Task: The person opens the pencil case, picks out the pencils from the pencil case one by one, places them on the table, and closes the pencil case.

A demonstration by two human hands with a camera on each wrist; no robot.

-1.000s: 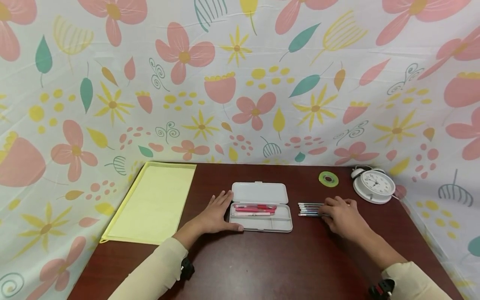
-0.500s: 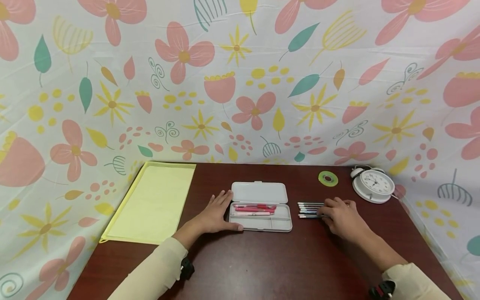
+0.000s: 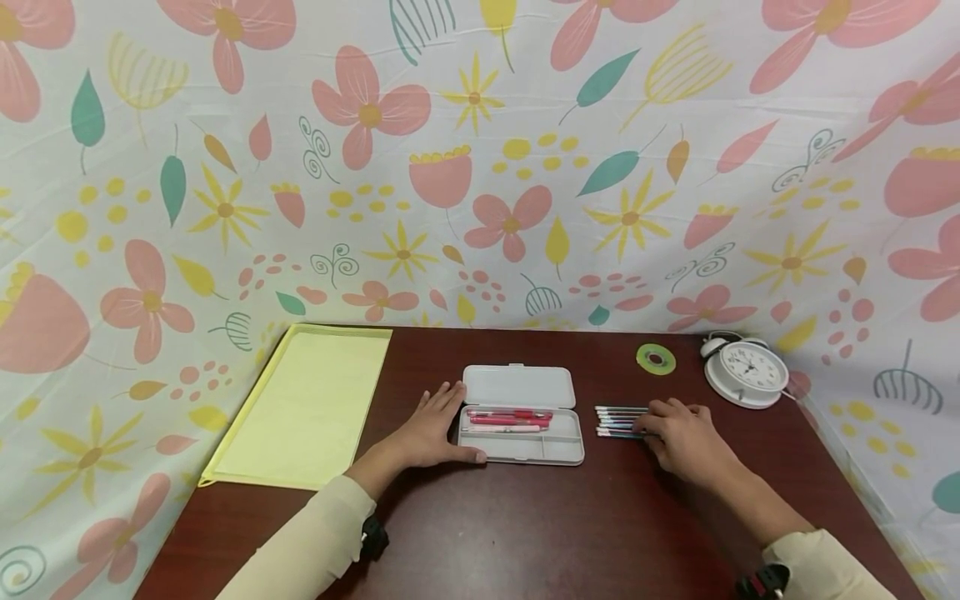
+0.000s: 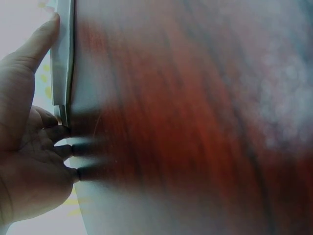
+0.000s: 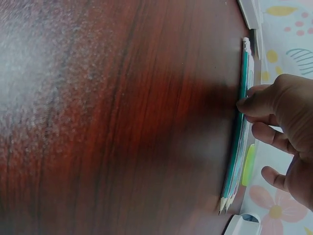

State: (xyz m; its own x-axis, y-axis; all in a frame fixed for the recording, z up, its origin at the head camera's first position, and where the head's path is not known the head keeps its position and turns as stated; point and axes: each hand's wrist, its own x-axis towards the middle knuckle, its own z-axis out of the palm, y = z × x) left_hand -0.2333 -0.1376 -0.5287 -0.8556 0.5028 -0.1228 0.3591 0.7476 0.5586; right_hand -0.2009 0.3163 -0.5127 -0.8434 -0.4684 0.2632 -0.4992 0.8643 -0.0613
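A white pencil case [image 3: 519, 387] lies open, its lid folded back. Several red and pink pens [image 3: 510, 419] fill its back compartment. My left hand [image 3: 429, 429] rests at the case's left end, fingers spread and fairly straight, thumb along the front edge. To the right of the case lies a row of several pencils [image 3: 619, 422], eraser ends toward it. My right hand [image 3: 686, 440] reaches over their other half and hides the points in the head view. In the right wrist view, thumb and forefinger pinch the green pencil [image 5: 234, 156] and others beside it.
A yellow zip folder [image 3: 303, 404] lies on the left of the dark wooden table [image 3: 517, 533]. Behind the right hand are a green tape roll [image 3: 656, 358] and a white alarm clock [image 3: 748, 371]. A flowered cloth [image 3: 480, 183] hangs around the back and sides.
The pencils' eraser ends shift very slightly under the right fingers. My left hand and the pencil case stay where they were.
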